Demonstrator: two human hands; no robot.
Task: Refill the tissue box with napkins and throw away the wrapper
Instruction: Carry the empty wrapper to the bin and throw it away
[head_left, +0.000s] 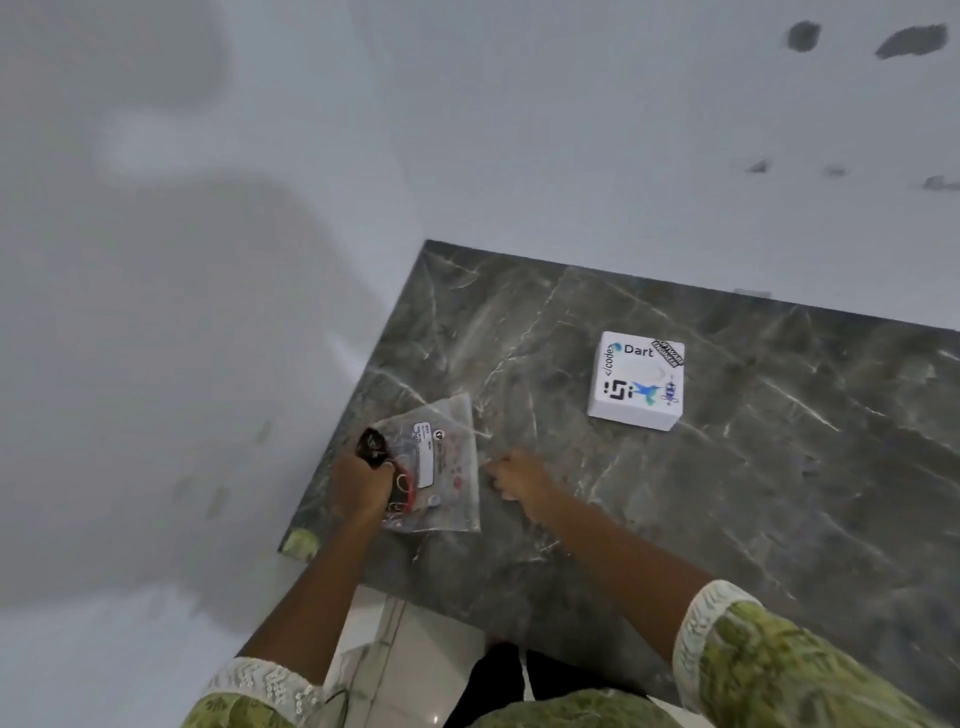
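A white square tissue box (637, 381) covered in stickers sits on the dark marble counter (727, 493), right of centre. A clear plastic wrapper (447, 467) with a white label and red print lies flat near the counter's left edge. My left hand (361, 486) rests on the wrapper's left side, closed around a small black object (373, 446). My right hand (517, 480) is at the wrapper's right edge with fingers curled; whether it pinches the plastic is unclear. No napkins are visible inside the wrapper.
White walls (208, 260) meet at the counter's far left corner. The counter's front edge runs diagonally at lower left, with pale floor tiles (410, 660) below. Green patterned sleeves with lace cuffs cover both forearms.
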